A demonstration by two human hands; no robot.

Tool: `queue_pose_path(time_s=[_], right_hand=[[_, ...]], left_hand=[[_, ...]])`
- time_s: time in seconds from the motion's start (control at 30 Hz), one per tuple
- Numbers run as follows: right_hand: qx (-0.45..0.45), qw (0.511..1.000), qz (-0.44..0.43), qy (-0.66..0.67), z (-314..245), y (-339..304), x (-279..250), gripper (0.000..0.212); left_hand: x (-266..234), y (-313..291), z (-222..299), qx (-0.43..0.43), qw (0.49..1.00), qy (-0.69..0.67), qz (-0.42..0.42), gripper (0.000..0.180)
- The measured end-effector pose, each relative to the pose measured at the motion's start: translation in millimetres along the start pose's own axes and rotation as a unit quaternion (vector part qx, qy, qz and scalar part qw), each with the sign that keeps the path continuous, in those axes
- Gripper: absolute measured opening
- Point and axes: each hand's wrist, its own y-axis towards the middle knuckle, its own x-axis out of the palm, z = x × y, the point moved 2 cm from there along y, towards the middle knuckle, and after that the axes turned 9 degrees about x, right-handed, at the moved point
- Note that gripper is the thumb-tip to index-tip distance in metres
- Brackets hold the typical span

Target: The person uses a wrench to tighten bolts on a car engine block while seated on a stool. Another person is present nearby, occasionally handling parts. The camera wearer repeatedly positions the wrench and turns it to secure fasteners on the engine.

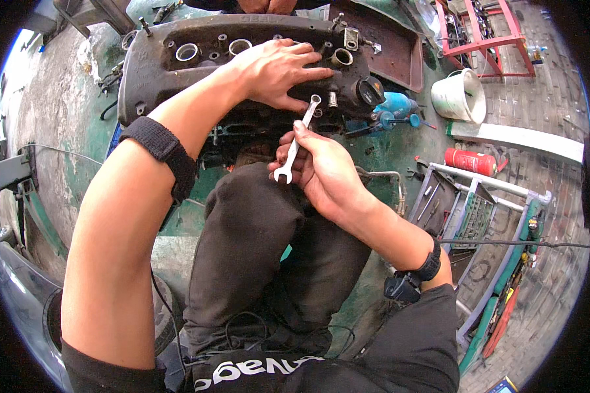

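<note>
A dark engine valve cover (152, 75) with round openings along its top lies across the far side in front of me. My left hand (276, 71) rests palm down on it, fingers spread toward the right end. In my right hand (318, 157) is a silver combination wrench (299, 140), pinched near its middle. The wrench's ring end points up at the cover's near edge, by a small metal fitting (333, 99); whether it touches a bolt I cannot tell. Its open-jaw end points down toward my knees. A black round cap (368, 92) sits at the cover's right end.
Behind the cover stands a rusty tray (400, 56), and another person's hand (267, 5) shows at the top edge. To the right are a blue tool (396, 105), a white bucket (449, 95), a red fire extinguisher (471, 161) and a tool cart (485, 187).
</note>
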Motion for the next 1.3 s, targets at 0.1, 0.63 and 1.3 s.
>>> queue_pose_path(time_s=[0.1,0.63,1.3], right_hand=[[0.053,0.996,-0.065,-0.004,0,-15,4,0.027],[-0.222,0.681,0.157,-0.68,-115,2,-96,0.045],[-0.122,0.712,0.182,-0.667,-114,16,-93,0.047]], left_hand=[[0,0,-2,-0.003,1.0,-0.012,0.009,0.072],[-4,2,1,-0.014,0.999,-0.041,-0.019,0.073],[-2,2,1,-0.004,1.0,0.004,-0.001,0.068]])
